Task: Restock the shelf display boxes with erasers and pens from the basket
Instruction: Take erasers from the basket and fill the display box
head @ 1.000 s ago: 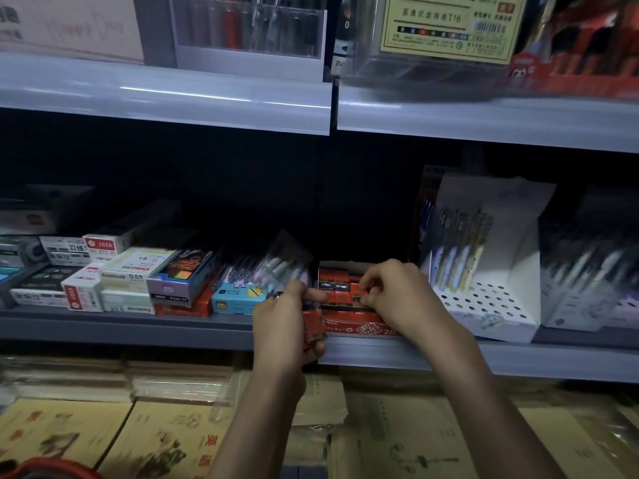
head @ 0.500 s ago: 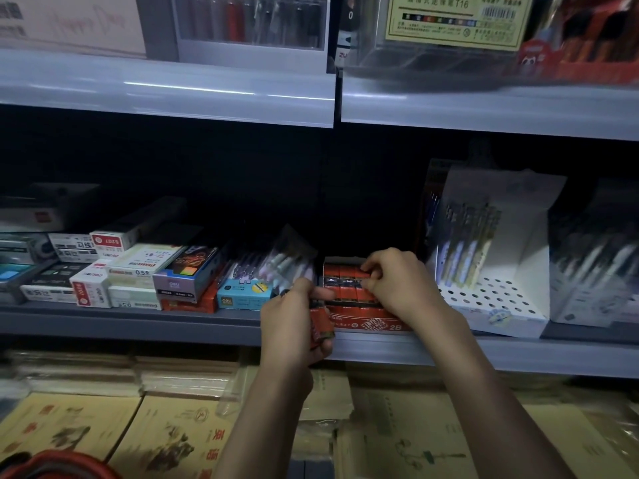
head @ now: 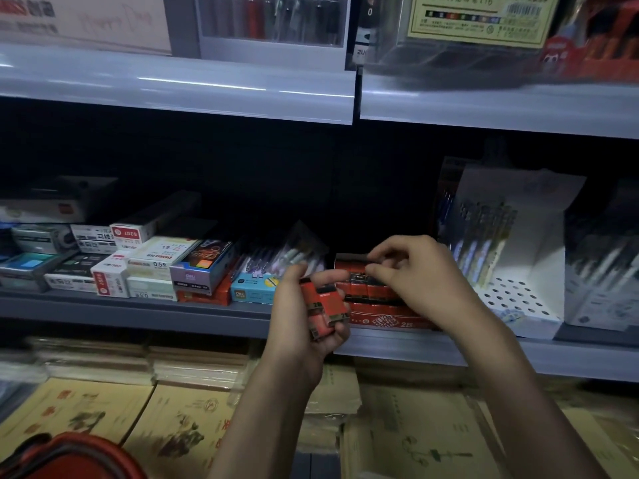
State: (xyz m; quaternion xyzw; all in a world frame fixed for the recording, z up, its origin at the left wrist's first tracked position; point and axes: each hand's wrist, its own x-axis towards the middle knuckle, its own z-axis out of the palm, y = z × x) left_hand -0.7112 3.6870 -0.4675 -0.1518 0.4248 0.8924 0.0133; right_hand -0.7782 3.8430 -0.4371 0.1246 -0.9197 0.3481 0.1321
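A red display box marked 2B stands on the middle shelf and holds rows of red and black erasers. My left hand is just left of the box, gripping a small stack of red erasers. Over the box's back rows, my right hand pinches thumb and forefinger on an eraser lying there. A white pen display box with several pens stands right of the eraser box. The red basket shows only its rim at the bottom left.
Small stationery boxes and a packet of pens crowd the shelf to the left. The upper shelf's edge overhangs. Stacks of tan notebooks lie on the level below. More white pen boxes stand at far right.
My right hand has shifted from the box's front rows toward its back rows. My left hand has turned so the red erasers it holds show more.
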